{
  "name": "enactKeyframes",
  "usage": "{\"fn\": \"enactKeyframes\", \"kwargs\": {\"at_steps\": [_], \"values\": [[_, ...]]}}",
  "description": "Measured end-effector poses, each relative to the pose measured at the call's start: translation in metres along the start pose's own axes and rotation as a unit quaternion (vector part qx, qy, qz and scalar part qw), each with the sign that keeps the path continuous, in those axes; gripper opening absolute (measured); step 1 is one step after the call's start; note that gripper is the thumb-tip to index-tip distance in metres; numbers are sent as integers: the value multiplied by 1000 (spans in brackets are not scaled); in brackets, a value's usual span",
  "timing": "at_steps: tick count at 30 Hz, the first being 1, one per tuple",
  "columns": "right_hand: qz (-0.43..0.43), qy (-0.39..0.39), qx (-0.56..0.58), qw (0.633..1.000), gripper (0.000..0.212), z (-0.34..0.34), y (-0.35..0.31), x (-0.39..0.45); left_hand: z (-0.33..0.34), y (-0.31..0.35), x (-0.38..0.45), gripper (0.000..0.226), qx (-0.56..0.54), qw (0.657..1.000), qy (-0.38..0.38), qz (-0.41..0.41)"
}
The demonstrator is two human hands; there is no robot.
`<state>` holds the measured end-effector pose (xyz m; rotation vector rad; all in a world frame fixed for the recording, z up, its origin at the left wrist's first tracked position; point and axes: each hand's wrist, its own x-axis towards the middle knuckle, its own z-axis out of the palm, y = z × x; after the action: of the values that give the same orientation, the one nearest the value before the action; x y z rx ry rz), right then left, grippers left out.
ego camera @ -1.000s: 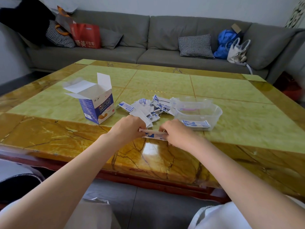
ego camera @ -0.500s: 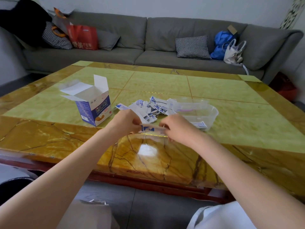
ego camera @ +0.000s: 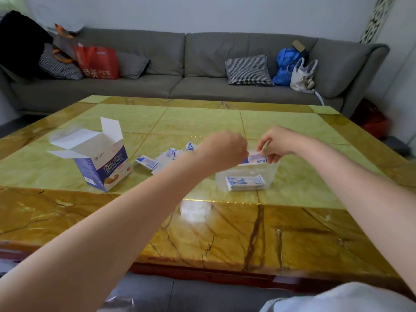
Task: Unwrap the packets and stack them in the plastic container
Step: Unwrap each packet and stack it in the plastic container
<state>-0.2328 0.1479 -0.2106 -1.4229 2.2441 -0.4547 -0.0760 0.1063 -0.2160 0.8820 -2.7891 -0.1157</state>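
Note:
My left hand (ego camera: 221, 150) and my right hand (ego camera: 276, 143) each pinch one end of a small white and blue packet (ego camera: 255, 159), held in the air just above the clear plastic container (ego camera: 273, 172). Inside the container lies a flat stack of the same packets (ego camera: 245, 182). A loose pile of packets and wrappers (ego camera: 162, 159) lies on the table left of the container, partly hidden behind my left forearm. An open blue and white cardboard box (ego camera: 103, 164) stands further left with its flaps up.
The work sits on a glossy green and amber marble table (ego camera: 202, 221). Behind it runs a grey sofa (ego camera: 202, 70) with cushions, a red bag (ego camera: 99, 63) and a blue bag (ego camera: 286, 66).
Both hands have lifted the packet from near the table's front edge and carried it back and to the right, over the container. The camera view has shifted too.

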Motion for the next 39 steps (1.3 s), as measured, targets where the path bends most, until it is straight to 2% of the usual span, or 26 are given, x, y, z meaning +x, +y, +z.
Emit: {"fn": "enactKeyframes", "kwargs": {"at_steps": [2,4,6,8,10,12,15,17,21,24,28,31,35,39], "values": [[-11,-23,-2,1000,12,3,4,6,9,13,4,34,46,994,-95,35],[-23,-45,-10,999,9,6,6,11,13,19,10,37,64,986,-150,33],[-31,-61,-32,997,10,10,5,15,15,22,13,36,57,985,-164,22],[-33,-74,-47,996,12,15,5,17,14,24,15,35,34,990,-135,13],[-34,-85,-78,993,23,17,7,18,13,26,17,34,19,992,-120,15],[-38,-99,-133,985,28,17,8,19,15,26,20,44,29,985,-172,8],[-46,-124,-205,970,28,20,4,17,25,24,25,63,81,954,-284,-41],[-44,-129,-233,963,27,22,3,17,32,22,28,67,112,943,-309,-51],[-36,-133,-244,960,24,22,6,22,35,22,31,58,109,951,-286,-39],[-50,-136,-223,964,22,23,7,26,35,22,32,59,96,956,-275,-26],[-58,-180,-236,953,26,22,5,25,39,20,34,54,104,956,-273,-16],[-34,-203,-233,951,26,21,6,29,41,22,35,49,110,955,-277,-11],[-2,-186,-230,955,28,23,2,31,40,20,37,46,132,951,-277,-39],[60,-223,-209,950,28,25,-4,36,40,17,43,42,135,946,-290,-53]]}}
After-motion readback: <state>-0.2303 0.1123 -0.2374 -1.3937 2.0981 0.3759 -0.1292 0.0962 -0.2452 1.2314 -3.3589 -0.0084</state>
